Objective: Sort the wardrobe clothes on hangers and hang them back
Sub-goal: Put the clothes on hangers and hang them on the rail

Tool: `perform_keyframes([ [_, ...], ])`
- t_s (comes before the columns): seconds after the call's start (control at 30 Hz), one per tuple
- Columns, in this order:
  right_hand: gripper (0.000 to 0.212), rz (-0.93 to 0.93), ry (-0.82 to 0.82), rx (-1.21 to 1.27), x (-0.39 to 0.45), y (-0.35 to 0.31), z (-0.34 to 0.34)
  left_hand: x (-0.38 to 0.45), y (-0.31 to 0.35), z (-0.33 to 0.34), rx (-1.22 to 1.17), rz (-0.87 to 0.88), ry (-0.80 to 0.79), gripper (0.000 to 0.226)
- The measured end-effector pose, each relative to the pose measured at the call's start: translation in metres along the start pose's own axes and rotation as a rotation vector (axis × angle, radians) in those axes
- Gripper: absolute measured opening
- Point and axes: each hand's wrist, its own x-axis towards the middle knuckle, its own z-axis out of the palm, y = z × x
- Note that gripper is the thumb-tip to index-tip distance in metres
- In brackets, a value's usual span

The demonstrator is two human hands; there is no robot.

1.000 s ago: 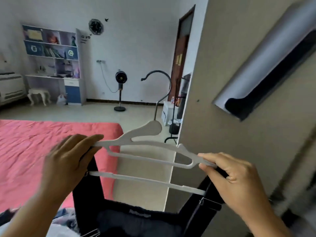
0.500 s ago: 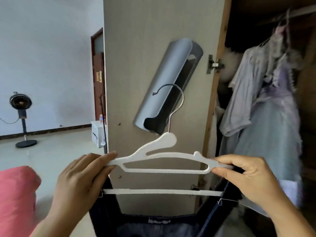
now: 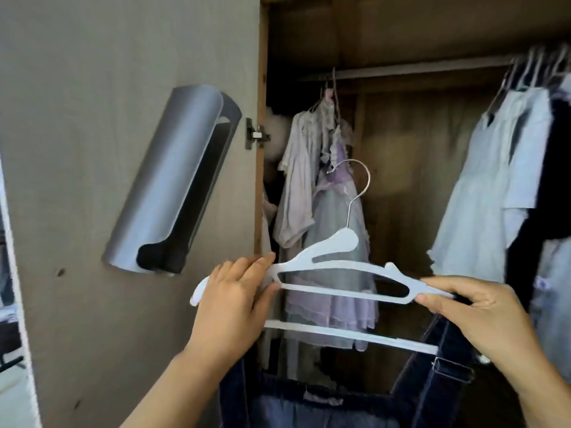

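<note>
Open wardrobe [image 3: 401,32] behind; left hand [image 3: 234,291], right hand [image 3: 469,307] each grip white hanger [image 3: 340,267] ends; no legible writing.

A home bedroom wardrobe [image 3: 401,32]: dresses [image 3: 336,211] and shirts [image 3: 494,180] hang from its rail [image 3: 417,70], beside the open door [image 3: 123,88].

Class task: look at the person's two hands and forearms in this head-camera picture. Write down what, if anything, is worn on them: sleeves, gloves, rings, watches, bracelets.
Both hands are bare: the left hand and the right hand show no gloves, and no rings can be seen. Both forearms are uncovered down to the picture's lower edge, with no sleeve, watch or bracelet in view.
</note>
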Motion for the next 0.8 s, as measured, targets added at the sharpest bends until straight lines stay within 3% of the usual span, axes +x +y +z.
perform_keyframes([
  [0.47, 0.027, 0.142, 0.280, -0.574, 0.026, -0.002, -0.071, 0.130, 0.147, 0.132, -0.384, 0.063, -0.142, 0.067],
  [0.6, 0.015, 0.150, 0.386, -0.676, 0.042, 0.020, -0.094, 0.164, 0.180, 0.164, -0.473, 0.099, -0.100, 0.058],
  [0.8, 0.017, 0.188, 0.499, -0.743, 0.073, 0.046, -0.103, 0.214, 0.204, 0.208, -0.592, 0.114, -0.043, 0.031],
])
